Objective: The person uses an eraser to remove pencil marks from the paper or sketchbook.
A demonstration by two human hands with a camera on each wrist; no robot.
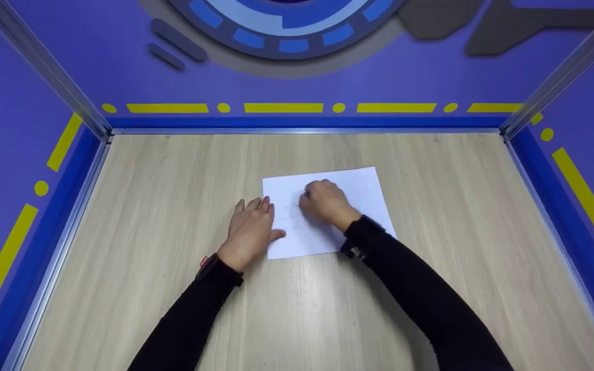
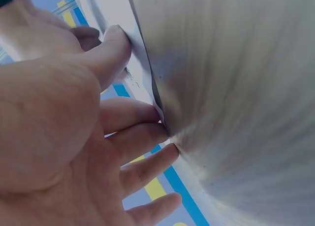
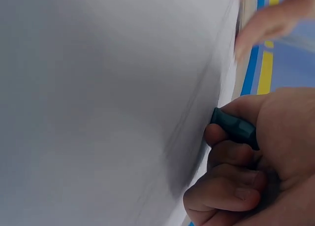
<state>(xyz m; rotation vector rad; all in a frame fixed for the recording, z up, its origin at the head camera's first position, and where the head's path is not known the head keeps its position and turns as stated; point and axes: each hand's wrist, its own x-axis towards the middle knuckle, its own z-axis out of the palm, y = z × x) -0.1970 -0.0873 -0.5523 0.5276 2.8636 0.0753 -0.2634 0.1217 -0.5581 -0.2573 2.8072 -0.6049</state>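
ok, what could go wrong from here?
1. The paper might slide or twist: the left grip sits only at its left edge.
2. That edge could crease: in the left wrist view it looks slightly raised off the table.
3. The right grip mostly hides the dark green object in the head view, so a slip could go unseen there.

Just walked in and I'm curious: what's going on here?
A person has both hands at a white sheet of paper on a wood-grain table. Their right hand grips a small dark green object over the sheet. Their left hand lies at its left edge. Faint dark marks show between the hands.
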